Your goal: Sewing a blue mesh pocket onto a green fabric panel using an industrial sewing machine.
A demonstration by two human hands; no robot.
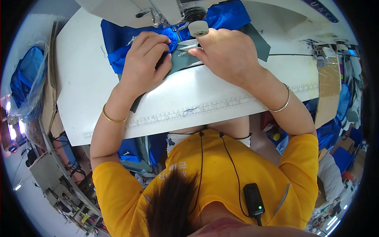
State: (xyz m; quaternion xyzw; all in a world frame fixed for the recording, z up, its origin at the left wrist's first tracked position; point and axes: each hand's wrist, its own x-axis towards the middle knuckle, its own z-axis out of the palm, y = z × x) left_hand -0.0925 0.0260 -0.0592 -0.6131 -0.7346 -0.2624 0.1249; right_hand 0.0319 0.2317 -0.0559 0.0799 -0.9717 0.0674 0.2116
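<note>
Under the head of a white sewing machine (158, 12) lies a piece of bright blue mesh fabric (229, 15) joined with grey-green fabric (181, 61). My left hand (148, 59) has curled fingers gripping the fabric at a gathered blue part, left of the presser foot. My right hand (225, 55) holds small metal scissors (187, 44), their blades pointing left onto the fabric beside my left fingers, just below the machine's round knob (197, 27).
The white table (87, 98) has a printed ruler along its front edge. Bagged blue fabric (25, 79) and cardboard (53, 94) stand at the left. Cardboard (327, 102) and blue bundles (343, 154) are at the right. A cable tangle (69, 162) hangs low at the left.
</note>
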